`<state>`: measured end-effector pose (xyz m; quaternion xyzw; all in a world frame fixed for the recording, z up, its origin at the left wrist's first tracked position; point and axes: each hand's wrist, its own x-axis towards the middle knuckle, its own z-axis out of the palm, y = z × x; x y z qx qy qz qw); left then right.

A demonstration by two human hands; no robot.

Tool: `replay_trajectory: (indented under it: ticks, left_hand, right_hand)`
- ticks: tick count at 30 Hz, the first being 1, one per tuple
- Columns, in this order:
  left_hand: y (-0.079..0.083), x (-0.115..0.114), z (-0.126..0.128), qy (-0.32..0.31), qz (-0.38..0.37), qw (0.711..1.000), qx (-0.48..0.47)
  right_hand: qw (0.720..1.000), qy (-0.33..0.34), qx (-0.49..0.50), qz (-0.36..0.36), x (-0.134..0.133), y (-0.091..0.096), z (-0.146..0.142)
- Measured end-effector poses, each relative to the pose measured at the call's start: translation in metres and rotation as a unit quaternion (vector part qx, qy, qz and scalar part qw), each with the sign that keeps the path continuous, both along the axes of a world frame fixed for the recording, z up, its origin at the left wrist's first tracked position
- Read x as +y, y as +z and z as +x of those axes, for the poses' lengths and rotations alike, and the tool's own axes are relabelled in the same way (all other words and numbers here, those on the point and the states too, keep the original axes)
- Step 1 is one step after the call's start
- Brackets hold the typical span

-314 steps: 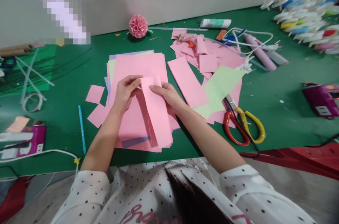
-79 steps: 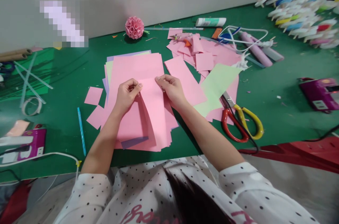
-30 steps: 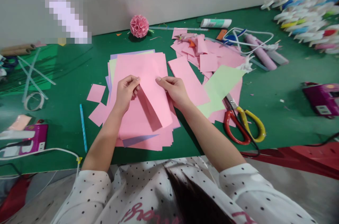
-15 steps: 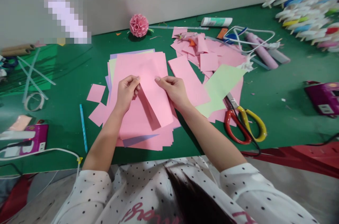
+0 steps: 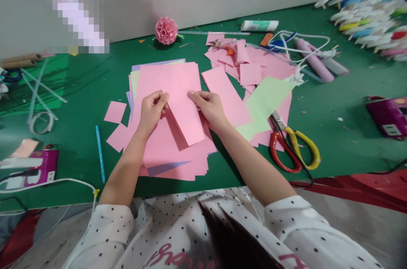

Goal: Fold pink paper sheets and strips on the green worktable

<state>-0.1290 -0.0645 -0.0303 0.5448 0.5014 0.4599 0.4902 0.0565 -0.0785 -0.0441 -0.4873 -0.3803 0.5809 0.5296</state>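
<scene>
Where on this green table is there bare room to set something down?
Mostly bare tabletop lies between the scissors and right purple box, with tiny scraps; another patch is left of the paper stack, beyond the upper pink square. It's crowded right of the right hand: pink strip, green sheet.
</scene>
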Motion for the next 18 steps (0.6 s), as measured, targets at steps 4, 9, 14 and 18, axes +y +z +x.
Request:
replay_trajectory:
  ticks: [4, 9, 14, 18]
  left_hand:
    - [-0.0013, 0.0001, 0.0006, 0.001, -0.018, 1.000, -0.019]
    - [-0.0016, -0.0010, 0.0020, -0.006, -0.019, 0.999, -0.025]
    - [-0.0028, -0.0005, 0.0030, -0.008, -0.020, 1.000, -0.008]
    - [-0.0041, -0.0040, 0.0055, -0.006, 0.008, 0.999, 0.049]
  right_hand:
    - [0.999, -0.009, -0.050, 0.016, -0.0002, 0.0002, -0.0001]
    - [0.994, -0.034, -0.094, 0.045, -0.0019, 0.0037, 0.0000]
    - [0.986, -0.046, -0.151, 0.059, -0.0025, 0.0051, 0.0004]
    - [0.983, -0.061, -0.164, 0.055, -0.0025, 0.0017, 0.0003]
